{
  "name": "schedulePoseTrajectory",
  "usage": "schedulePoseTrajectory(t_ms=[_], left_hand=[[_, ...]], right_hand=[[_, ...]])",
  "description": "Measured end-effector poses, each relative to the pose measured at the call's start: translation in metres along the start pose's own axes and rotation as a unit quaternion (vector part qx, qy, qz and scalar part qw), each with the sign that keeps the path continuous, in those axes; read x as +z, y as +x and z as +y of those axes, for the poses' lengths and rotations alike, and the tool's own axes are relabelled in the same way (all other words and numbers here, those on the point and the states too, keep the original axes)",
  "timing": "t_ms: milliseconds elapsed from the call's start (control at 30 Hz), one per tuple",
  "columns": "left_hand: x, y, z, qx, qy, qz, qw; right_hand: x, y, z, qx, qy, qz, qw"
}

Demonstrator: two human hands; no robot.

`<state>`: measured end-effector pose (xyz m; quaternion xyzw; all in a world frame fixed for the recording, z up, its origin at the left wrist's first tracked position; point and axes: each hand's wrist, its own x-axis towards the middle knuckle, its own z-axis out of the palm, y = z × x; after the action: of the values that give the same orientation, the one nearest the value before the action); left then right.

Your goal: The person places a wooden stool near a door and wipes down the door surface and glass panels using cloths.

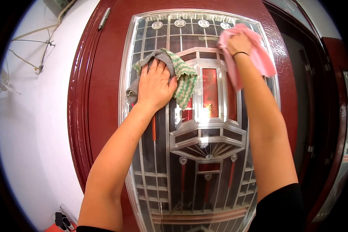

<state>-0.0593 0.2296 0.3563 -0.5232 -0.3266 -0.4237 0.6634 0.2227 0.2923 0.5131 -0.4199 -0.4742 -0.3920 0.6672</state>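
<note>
My left hand presses a grey and green-striped cloth against the glass panel of a dark red door, at the panel's upper left. Its fingers point up over the cloth and the thumb rests along its right side. Higher up, near the panel's top right corner, my right hand grips a pink cloth, whose loose part hangs down around the wrist. That hand is slightly blurred, and its fingertips are partly hidden by the cloth. A dark band circles the right wrist.
Behind the glass is a silver metal grille with red panels. A metal hinge sits on the door frame at upper left. Cables hang on the white wall. Shoes lie at bottom left. A dark doorway stands right.
</note>
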Motion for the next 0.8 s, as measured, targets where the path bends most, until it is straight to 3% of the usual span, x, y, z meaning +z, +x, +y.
schedulePoseTrajectory(t_ms=[33, 67, 100, 167, 200, 267, 333, 367, 400, 433, 467, 533, 633, 700, 733, 800], left_hand=[[0.001, -0.001, 0.002, -0.021, -0.021, -0.008, 1.0], [0.0, -0.003, 0.003, -0.026, -0.02, -0.012, 0.999], [-0.001, -0.003, 0.003, -0.031, -0.019, -0.016, 0.999], [-0.005, 0.0, 0.005, -0.027, -0.021, -0.017, 0.999], [-0.006, 0.001, 0.006, -0.024, -0.015, -0.008, 1.0], [-0.004, 0.0, 0.005, -0.02, -0.002, 0.003, 1.0], [-0.003, -0.001, 0.004, -0.014, 0.003, 0.001, 1.0], [-0.005, -0.001, 0.004, -0.008, -0.005, 0.002, 1.0], [-0.007, 0.0, 0.004, 0.0, -0.013, 0.004, 1.0], [-0.007, 0.0, 0.004, 0.001, -0.012, 0.009, 1.0], [-0.008, 0.0, 0.005, 0.001, -0.02, 0.007, 1.0], [-0.011, 0.0, 0.005, 0.002, -0.039, 0.0, 0.999], [-0.006, -0.002, 0.002, 0.012, -0.035, 0.017, 0.999], [-0.008, -0.001, 0.005, 0.007, -0.044, 0.015, 0.999], [-0.008, -0.001, 0.005, 0.011, -0.042, 0.017, 0.999], [-0.005, -0.002, 0.003, 0.014, -0.033, 0.021, 0.999]], right_hand=[[0.005, -0.006, -0.026, 0.009, 0.06, -0.008, 0.998], [0.019, 0.004, -0.036, -0.09, 0.047, -0.111, 0.989], [0.055, 0.014, -0.051, -0.214, 0.016, -0.088, 0.973], [-0.028, -0.036, -0.114, -0.23, 0.03, -0.216, 0.949], [-0.009, -0.035, -0.124, -0.344, 0.046, -0.214, 0.913], [0.003, -0.034, -0.122, -0.411, 0.226, -0.076, 0.88], [0.01, 0.0, -0.094, -0.394, 0.14, -0.201, 0.886], [0.028, 0.02, -0.067, -0.354, 0.191, -0.164, 0.901], [0.01, 0.028, -0.037, -0.302, 0.118, -0.156, 0.933], [0.0, 0.034, -0.004, -0.255, 0.154, -0.125, 0.946], [0.012, 0.053, 0.038, -0.271, 0.027, -0.068, 0.96], [-0.003, 0.06, 0.091, -0.197, -0.237, -0.086, 0.947], [0.01, 0.063, 0.115, -0.099, -0.287, -0.009, 0.953], [0.029, 0.069, 0.084, -0.075, -0.254, 0.02, 0.964], [0.024, 0.072, 0.049, -0.06, -0.208, -0.043, 0.975], [0.071, 0.092, -0.003, -0.08, 0.021, -0.035, 0.996]])
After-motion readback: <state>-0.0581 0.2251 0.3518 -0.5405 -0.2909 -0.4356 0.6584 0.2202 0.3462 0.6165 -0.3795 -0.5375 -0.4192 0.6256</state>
